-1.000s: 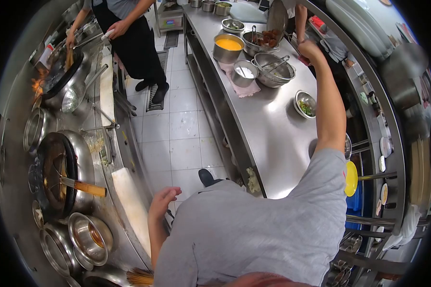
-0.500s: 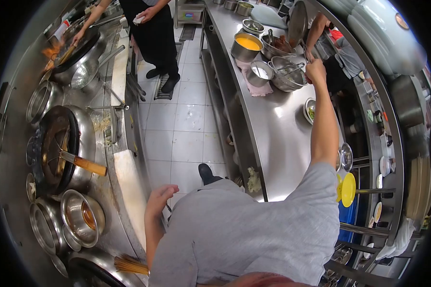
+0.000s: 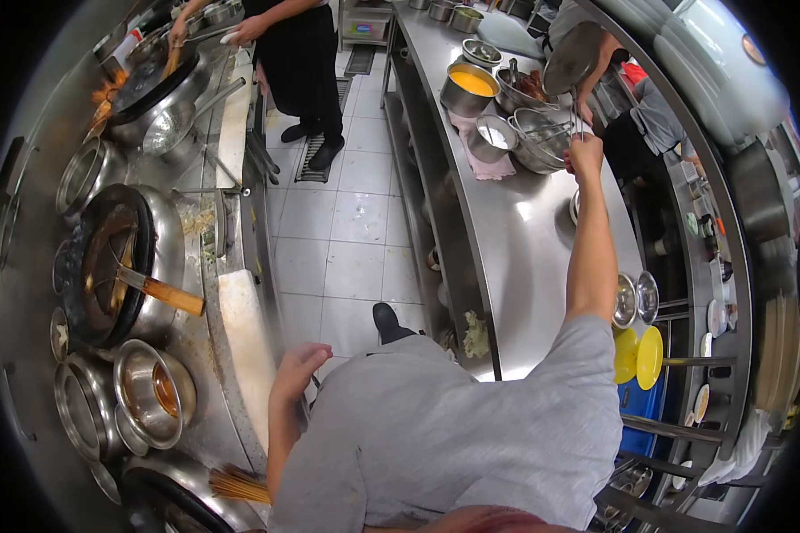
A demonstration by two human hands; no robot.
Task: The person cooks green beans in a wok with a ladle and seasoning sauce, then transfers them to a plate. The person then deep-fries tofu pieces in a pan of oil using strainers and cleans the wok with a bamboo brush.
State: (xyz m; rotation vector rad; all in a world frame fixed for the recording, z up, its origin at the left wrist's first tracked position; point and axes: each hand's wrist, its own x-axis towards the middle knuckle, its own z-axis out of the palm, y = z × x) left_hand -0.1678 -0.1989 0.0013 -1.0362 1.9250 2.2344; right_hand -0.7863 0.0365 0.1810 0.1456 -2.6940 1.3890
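Observation:
My right hand (image 3: 584,155) reaches out over the steel counter (image 3: 529,258), its fingers closed round a thin metal utensil (image 3: 580,127) with two narrow rods; its exact kind is unclear. Just beyond it is a co-worker's hand (image 3: 585,110), close to a round metal lid (image 3: 578,59). Left of my right hand stands a steel pot (image 3: 537,160) with a wire-like strainer or handle over it. My left hand (image 3: 300,371) hangs beside my body, fingers loosely extended, with nothing visible in it.
A pot of orange liquid (image 3: 473,82) and a pot of white contents (image 3: 493,139) stand on the counter. On the left, the stove line holds a wok (image 3: 138,293) with a wooden-handled tool, and flames (image 3: 105,96). Another co-worker (image 3: 298,62) stands ahead in the aisle.
My right hand has moved slightly nearer, and the thin metal utensil now points upward from it. The lid has shifted, and the co-worker at the stove has moved both arms. My left hand stays put.

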